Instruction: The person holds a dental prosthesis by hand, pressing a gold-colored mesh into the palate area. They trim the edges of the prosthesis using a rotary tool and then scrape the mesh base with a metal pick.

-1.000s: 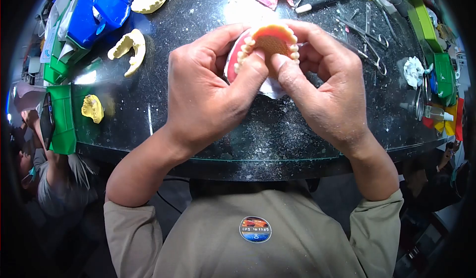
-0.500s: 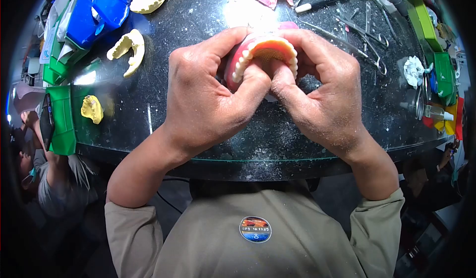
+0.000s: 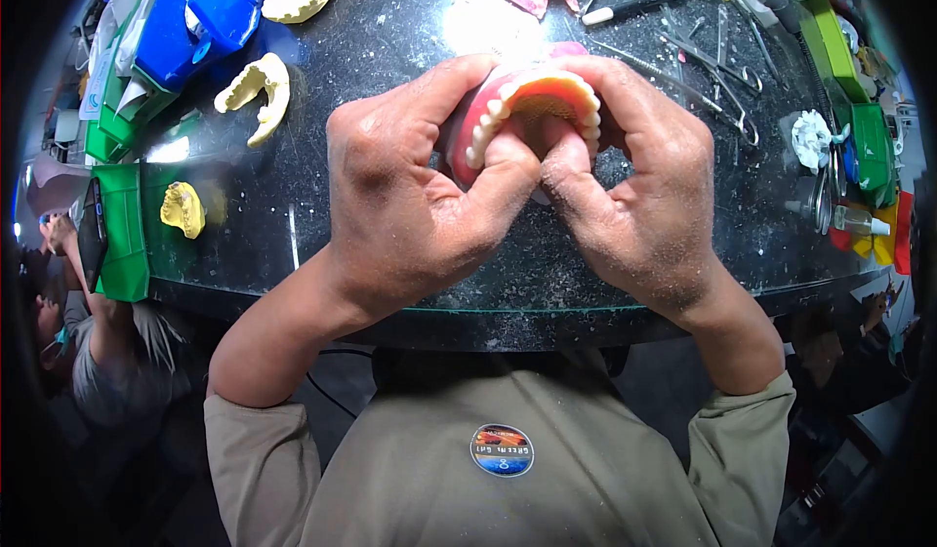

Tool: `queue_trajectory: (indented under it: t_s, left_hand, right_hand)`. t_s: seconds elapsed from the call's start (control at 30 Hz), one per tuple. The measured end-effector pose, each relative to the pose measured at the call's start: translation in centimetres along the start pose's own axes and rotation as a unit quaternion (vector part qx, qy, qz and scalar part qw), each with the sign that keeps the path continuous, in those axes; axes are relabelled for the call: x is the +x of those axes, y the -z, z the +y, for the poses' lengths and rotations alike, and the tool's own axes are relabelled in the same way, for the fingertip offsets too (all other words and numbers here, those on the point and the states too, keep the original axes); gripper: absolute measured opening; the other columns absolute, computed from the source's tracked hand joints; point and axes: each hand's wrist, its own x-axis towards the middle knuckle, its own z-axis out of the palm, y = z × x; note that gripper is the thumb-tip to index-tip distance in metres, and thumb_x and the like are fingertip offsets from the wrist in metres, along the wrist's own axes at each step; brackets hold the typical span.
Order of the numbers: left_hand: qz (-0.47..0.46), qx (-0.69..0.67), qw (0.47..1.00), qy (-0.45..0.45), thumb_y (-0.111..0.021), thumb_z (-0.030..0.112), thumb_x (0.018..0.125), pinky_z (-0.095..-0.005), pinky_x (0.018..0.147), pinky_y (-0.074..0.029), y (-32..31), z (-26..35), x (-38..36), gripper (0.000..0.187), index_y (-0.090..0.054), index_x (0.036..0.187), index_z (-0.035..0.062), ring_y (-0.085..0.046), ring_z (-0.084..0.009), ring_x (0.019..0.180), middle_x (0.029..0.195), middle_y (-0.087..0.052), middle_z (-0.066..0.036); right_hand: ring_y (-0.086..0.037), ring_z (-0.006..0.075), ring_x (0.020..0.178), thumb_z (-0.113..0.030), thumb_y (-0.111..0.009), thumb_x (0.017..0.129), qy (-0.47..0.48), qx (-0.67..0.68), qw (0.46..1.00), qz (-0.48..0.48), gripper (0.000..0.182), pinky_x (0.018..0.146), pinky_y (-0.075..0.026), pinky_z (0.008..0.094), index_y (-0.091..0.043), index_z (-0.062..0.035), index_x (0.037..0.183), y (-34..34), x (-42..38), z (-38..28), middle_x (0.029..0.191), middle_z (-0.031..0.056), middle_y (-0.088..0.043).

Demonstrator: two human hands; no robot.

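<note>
Between both hands is a denture [image 3: 490,120] with a pink base and a curved row of white teeth, held above the dark bench. My left hand [image 3: 420,176] grips its left side, fingers round the outer pink edge and thumb pressed inside the arch. My right hand [image 3: 634,176] holds the other side the same way, its thumb beside the left one. The inner palate looks orange and textured. Fingertips behind the denture are hidden. White dust coats the skin of both hands.
Plaster pieces [image 3: 256,96] and a yellow dental piece [image 3: 183,210] lie on the left by blue [image 3: 224,5] and green bins [image 3: 121,230]. Scissors-like metal tools [image 3: 722,64] and a white-tipped black tool [image 3: 625,8] lie at back right. White dust covers the bench [image 3: 390,298].
The denture has turned slightly in my hands, its tooth row shifting a little to the right. Both hands keep their grip.
</note>
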Motion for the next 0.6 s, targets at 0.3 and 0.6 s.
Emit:
queue_trajectory:
  t_s: [0.3, 0.6]
  left_hand:
    - [0.033, -0.230, 0.954, 0.191, -0.059, 0.010, 0.085, -0.0175, 0.048, -0.043, -0.9, -0.2, 0.7, 0.017, -0.062, 0.089, -0.0059, -0.055, -0.0047, 0.054, 0.067, -0.062, -0.003]
    - [-0.037, -0.385, 0.895, 0.221, -0.038, 0.028, 0.095, -0.0261, 0.055, -0.050, 0.3, -0.7, 0.3, 0.038, -0.052, 0.109, -0.0052, -0.066, -0.0203, 0.069, 0.084, -0.065, -0.016]
  right_hand:
    - [-0.059, 0.0094, 0.073, -0.007, -0.051, 0.091, -0.163, 0.199, 0.966, -0.041, 0.031, 0.063, -0.048, 0.0211, -0.050, 0.0030, 0.120, 0.1, 0.8, 0.2, 0.092, 0.0072, -0.062]
    - [-0.055, 0.0073, 0.076, -0.021, -0.047, 0.092, -0.206, 0.302, 0.928, -0.076, 0.037, 0.060, -0.046, 0.0213, -0.054, 0.0051, 0.118, 1.6, 1.2, 1.0, 0.087, 0.0052, -0.059]
